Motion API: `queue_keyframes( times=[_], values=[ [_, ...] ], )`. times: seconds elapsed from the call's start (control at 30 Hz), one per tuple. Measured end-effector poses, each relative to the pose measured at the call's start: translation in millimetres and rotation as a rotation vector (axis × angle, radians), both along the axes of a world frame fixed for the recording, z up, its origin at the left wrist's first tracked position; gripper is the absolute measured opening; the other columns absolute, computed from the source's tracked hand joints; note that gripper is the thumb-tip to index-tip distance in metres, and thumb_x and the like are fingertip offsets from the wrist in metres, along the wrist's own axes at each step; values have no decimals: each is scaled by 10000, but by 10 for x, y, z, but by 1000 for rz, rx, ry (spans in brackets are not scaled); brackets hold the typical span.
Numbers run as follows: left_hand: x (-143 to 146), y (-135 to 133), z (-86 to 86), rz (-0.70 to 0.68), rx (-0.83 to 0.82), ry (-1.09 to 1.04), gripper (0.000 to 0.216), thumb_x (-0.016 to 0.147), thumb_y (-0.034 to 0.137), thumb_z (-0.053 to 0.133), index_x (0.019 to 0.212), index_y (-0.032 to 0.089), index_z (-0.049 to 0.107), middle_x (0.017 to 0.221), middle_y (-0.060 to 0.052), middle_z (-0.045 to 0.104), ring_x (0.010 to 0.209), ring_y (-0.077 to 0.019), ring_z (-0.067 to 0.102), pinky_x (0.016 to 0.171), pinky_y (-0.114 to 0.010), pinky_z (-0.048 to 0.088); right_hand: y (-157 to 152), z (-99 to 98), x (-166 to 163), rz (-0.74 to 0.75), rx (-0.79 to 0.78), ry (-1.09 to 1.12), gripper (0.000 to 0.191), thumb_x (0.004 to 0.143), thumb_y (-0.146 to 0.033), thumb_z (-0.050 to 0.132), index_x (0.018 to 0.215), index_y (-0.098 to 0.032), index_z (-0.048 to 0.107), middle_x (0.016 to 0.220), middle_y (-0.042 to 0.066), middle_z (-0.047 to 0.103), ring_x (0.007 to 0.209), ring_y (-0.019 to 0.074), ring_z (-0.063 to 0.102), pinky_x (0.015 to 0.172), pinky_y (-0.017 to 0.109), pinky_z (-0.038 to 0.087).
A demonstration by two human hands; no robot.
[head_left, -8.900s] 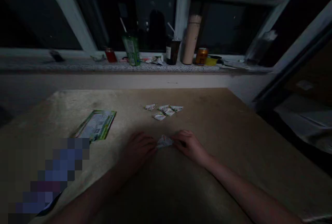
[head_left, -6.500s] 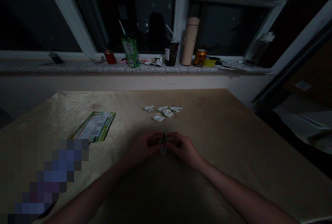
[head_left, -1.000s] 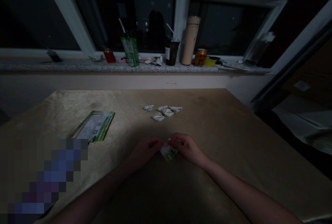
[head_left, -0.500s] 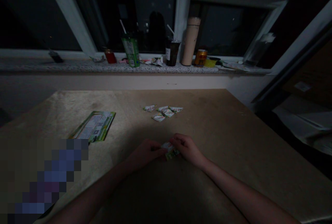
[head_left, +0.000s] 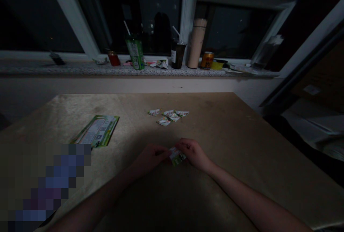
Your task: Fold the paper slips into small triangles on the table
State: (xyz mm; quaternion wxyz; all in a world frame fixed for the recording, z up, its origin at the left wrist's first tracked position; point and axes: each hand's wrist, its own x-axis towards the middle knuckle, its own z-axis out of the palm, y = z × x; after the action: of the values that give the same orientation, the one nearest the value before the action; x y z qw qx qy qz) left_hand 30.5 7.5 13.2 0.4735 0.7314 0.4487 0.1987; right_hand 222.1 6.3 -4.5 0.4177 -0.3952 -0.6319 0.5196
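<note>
Both of my hands meet at the middle of the wooden table [head_left: 236,142], pinching a small folded piece of printed paper [head_left: 176,156] between them. My left hand [head_left: 150,158] grips its left edge with curled fingers. On its right edge my right hand [head_left: 194,153] is closed in the same way. The paper is white with green and sits just above the tabletop. Several similar small folded papers [head_left: 168,116] lie in a loose cluster farther back on the table.
A green and white leaflet [head_left: 96,131] lies flat at the left. A blurred patch covers the near left corner. The windowsill [head_left: 80,69] behind holds a green cup [head_left: 135,53] with a straw, a dark cup [head_left: 177,54], a tall beige cylinder [head_left: 196,44] and cans [head_left: 206,60].
Over the last seconds my hands have kept working the small paper, turning and folding it; it now shows a wider green face than half a second ago. The cluster and leaflet have not moved.
</note>
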Motion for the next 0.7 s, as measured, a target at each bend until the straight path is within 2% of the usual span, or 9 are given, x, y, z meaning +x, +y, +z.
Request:
queue_keyframes(
  times=[0.17, 0.37, 0.7],
  values=[
    [10, 20, -33, 88, 16, -5, 404, 841, 464, 478, 689, 156, 692, 627, 6, 635, 603, -160, 560, 570, -220, 375, 9, -38, -13, -21, -120, 62, 449, 778, -594, 540, 687, -157, 585, 545, -21, 505, 441, 96, 430, 402, 210, 321],
    [10, 63, -38, 194, 13, -35, 393, 820, 477, 462, 767, 164, 692, 651, 2, 650, 629, -181, 592, 592, -240, 425, 10, -45, 23, 23, -158, 116, 427, 777, -573, 575, 683, -157, 590, 517, -9, 572, 421, 113, 511, 413, 215, 382],
    [6, 49, -16, 202, -23, -68, 408, 801, 494, 478, 809, 153, 700, 731, -29, 684, 689, -197, 612, 642, -266, 459, -8, -7, 33, 89, -189, 127, 445, 787, -591, 559, 690, -158, 591, 538, -10, 601, 455, 115, 554, 438, 215, 420]
  ],
)
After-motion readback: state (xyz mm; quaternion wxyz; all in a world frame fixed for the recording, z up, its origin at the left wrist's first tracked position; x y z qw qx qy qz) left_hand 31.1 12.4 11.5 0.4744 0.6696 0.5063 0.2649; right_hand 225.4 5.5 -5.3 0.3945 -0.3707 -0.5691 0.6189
